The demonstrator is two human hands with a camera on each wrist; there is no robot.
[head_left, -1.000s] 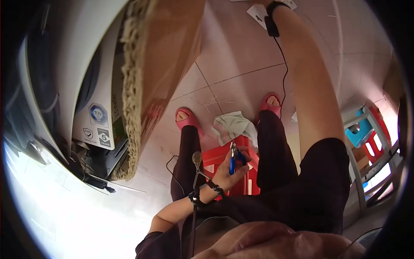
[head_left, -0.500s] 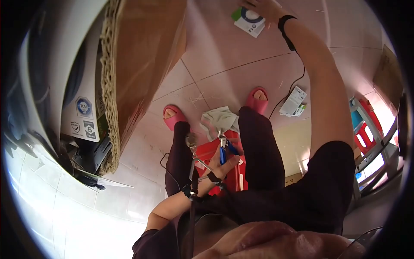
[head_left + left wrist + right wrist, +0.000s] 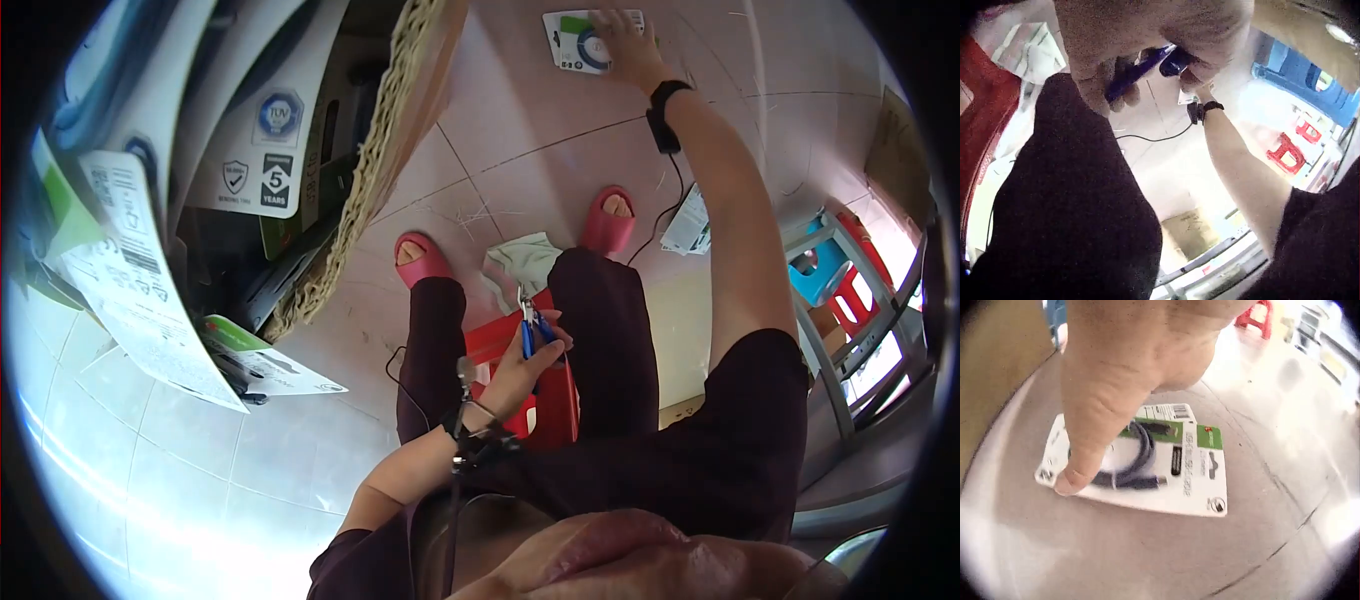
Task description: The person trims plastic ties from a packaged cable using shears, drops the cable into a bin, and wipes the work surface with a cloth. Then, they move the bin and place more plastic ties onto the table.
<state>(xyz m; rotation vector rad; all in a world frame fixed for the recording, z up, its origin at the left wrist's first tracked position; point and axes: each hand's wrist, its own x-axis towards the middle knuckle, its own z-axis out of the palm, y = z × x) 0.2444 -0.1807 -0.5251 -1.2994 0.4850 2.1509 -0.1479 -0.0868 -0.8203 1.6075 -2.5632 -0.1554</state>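
Note:
Far out on the tiled floor, my right hand (image 3: 635, 60) reaches down onto a packaged cable (image 3: 562, 45), its fingers spread over the card. In the right wrist view the thumb (image 3: 1075, 478) presses near one end of the white and green card (image 3: 1194, 487), which has a dark coiled cable on it; the other fingertips are hidden there. My left hand (image 3: 512, 385) holds blue-handled pliers (image 3: 527, 340) above a red stool (image 3: 560, 410), metal tip pointing away from me. The left wrist view shows a blue handle (image 3: 1138, 76) under the fingers.
A cardboard box (image 3: 395, 140) with several packaged items (image 3: 130, 270) stands at the left. A cloth (image 3: 522, 265) lies between my feet in pink slippers (image 3: 425, 262). Another card package (image 3: 688, 222) lies beside my right arm. A grey metal frame (image 3: 820, 370) stands at the right.
My right hand has come onto the packaged cable, which now lies turned on the floor. My left hand still holds the pliers. The head view has shifted, showing more packages in the box.

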